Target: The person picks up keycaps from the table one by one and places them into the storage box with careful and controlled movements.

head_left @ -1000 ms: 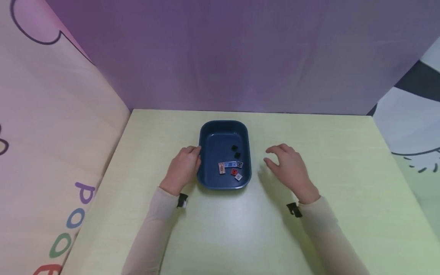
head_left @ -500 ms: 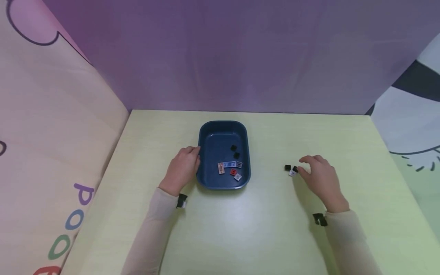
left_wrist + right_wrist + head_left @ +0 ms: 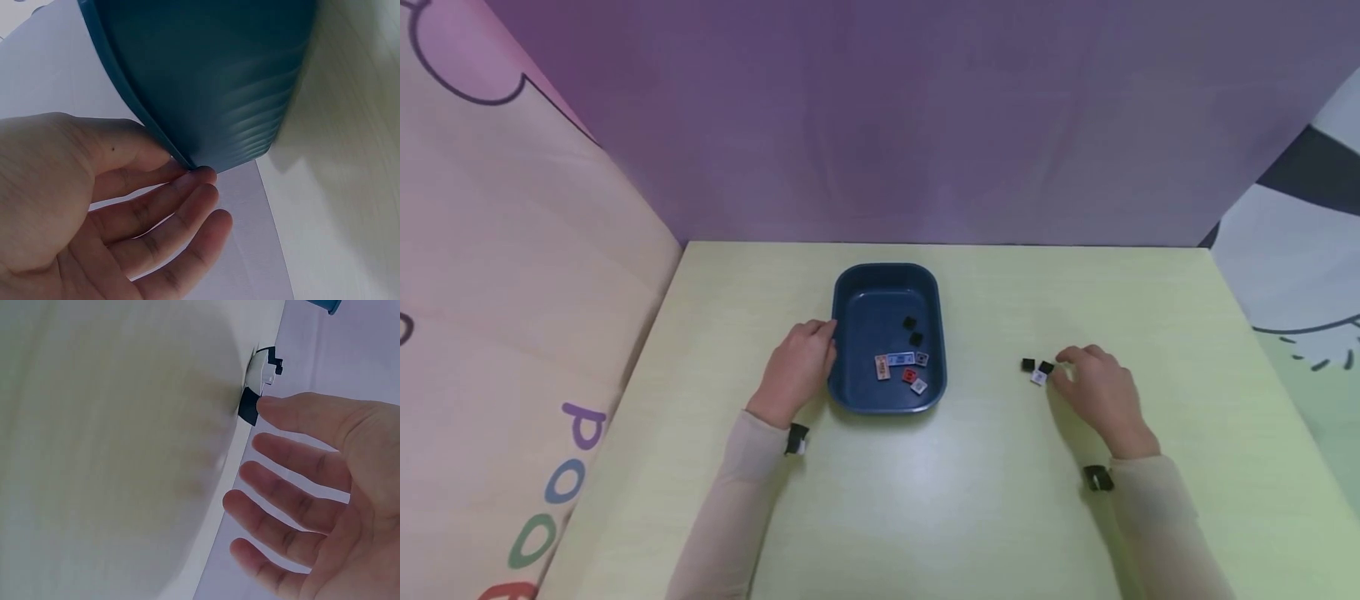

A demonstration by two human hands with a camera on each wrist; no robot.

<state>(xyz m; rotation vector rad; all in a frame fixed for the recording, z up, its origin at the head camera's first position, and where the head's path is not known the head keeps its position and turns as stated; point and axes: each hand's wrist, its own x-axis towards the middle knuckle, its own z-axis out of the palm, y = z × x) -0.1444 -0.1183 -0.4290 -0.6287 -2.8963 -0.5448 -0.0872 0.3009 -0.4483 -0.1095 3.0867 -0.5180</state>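
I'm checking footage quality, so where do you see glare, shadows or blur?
Head view: soft glare on the tabletop, shadows along both sleeves; left wrist view: shadow beside the tray; right wrist view: tabletop grain smeared, softly shadowed.

I see a dk blue tray (image 3: 872,312), a red block (image 3: 909,376), lt blue block (image 3: 901,359), blk blocks (image 3: 1028,365), pale yel-grn table (image 3: 887,500), plain purple wall (image 3: 880,125) & beige sleeves (image 3: 718,517).

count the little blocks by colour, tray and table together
black square plastic-looking blocks: 4
white square plastic-looking blocks: 2
greyish, dark-centred square block: 1
red square block: 1
blue oblong block: 1
pale orange oblong block: 1
total in view: 10
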